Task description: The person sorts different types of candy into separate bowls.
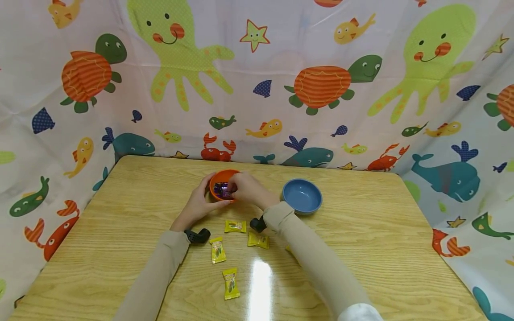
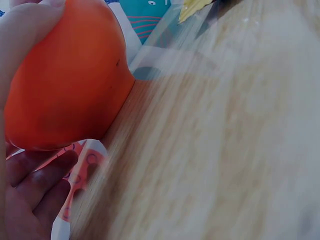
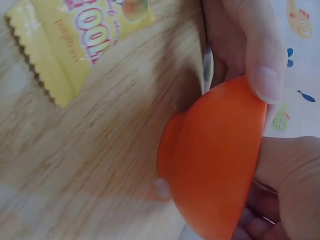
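Note:
An orange bowl (image 1: pixel 225 174) stands toward the back of the wooden table. Its left side is gripped by my left hand (image 1: pixel 201 198), thumb at the near rim and fingers round the far side. Inside lie several purple-wrapped candies (image 1: pixel 221 191). My right hand (image 1: pixel 250 187) reaches over the right rim, its curled fingers dipping in among these candies. In the right wrist view the bowl's wall (image 3: pixel 215 155) hides the fingertips. I cannot tell whether they pinch a candy. The left wrist view has the orange bowl's outside (image 2: pixel 70 80) close up.
To the right of the orange bowl is a blue bowl (image 1: pixel 302 196). Several yellow-wrapped candies lie nearer the front, among them one candy (image 1: pixel 235 226) close to the bowl and another (image 1: pixel 230 283) farthest forward. A curtain (image 1: pixel 257 89) with sea animals hangs behind the table.

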`<state>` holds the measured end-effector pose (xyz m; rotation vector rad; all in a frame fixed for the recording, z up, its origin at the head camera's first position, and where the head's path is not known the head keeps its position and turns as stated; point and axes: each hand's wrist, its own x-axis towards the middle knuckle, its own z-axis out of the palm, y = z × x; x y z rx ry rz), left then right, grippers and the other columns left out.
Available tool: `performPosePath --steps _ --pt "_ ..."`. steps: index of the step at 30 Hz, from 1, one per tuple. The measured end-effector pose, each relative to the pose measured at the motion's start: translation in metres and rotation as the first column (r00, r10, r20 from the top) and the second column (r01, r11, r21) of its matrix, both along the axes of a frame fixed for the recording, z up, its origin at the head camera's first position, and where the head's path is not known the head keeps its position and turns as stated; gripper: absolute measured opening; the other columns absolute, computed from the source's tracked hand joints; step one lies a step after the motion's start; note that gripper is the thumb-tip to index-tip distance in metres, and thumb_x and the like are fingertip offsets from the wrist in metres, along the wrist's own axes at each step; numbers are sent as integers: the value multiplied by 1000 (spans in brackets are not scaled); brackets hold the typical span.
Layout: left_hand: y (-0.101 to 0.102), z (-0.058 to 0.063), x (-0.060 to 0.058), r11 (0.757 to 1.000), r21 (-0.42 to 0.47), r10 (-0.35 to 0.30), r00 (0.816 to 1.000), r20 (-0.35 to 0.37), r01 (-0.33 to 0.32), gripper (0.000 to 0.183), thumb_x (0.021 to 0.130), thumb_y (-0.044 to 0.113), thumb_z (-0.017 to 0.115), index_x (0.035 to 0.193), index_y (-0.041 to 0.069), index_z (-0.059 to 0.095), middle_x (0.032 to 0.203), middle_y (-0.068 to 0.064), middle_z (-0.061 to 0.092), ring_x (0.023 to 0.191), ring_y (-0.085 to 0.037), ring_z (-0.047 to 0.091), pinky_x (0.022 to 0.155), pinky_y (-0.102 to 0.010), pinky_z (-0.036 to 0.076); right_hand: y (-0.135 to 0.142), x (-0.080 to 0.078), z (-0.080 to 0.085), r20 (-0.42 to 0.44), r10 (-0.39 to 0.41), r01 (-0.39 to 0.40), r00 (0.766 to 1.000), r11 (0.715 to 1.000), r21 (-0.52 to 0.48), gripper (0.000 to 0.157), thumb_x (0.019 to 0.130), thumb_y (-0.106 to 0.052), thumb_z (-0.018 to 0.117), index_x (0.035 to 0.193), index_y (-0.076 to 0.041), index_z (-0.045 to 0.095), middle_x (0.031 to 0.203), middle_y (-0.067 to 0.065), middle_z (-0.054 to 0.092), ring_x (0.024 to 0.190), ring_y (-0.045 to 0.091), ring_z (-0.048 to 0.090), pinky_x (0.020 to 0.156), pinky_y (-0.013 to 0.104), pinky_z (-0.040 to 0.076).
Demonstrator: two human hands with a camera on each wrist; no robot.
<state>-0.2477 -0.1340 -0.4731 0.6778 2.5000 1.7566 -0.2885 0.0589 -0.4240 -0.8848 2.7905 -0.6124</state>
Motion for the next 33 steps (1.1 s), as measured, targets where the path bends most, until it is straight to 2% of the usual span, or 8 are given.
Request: performPosePath --steps 7,14,16,21,26,33 --pt "0 -2 -2 1000 -8 -3 1000 -3 3 92 84 15 82 154 1 24 153 -21 36 141 -34 35 115 -50 30 -2 -2 2 17 14 -15 1000 1000 26 6 85 -2 75 86 -8 74 83 0 68 78 14 59 73 25 51" --pt "-3 -32 -21 1000 12 23 1000 8 -23 97 82 19 84 156 8 23 155 -13 35 144 -29 31 117 -49 25 -1 -2 2 11 32 -32 999 999 18 4 87 -6 75 91 -8 75 87 1 70 80 14 60 75 25 52" --pt "-4 -35 -23 999 20 26 1000 3 -26 97 81 22 85 156 10 24 154 -11 37 143 -27 32 118 -48 25 0 -2 3 11 31 -31 999 999 7 4 89 -9 75 93 -8 76 88 1 70 81 13 60 77 25 52" --pt "-5 -37 -22 999 16 33 999 -15 -33 97 80 32 85 155 13 28 152 -10 40 141 -27 35 117 -50 26 2 2 8 -11 45 -46 999 998 -33 7 92 -14 72 94 -8 75 90 1 70 81 12 60 77 23 52" --pt "-7 -35 -20 999 -2 47 999 -8 -47 100 80 35 85 156 10 25 154 -11 37 143 -29 33 117 -53 24 8 8 17 -65 70 -74 995 995 -65 7 92 -14 71 94 -8 75 91 2 68 81 13 59 75 26 51" --pt "-5 -28 -20 998 14 60 997 49 -60 96 86 36 79 157 9 22 159 -11 30 144 -28 31 118 -50 23 25 23 32 -105 83 -92 991 992 -90 9 93 -11 70 97 -5 75 99 8 68 89 21 63 80 32 53"
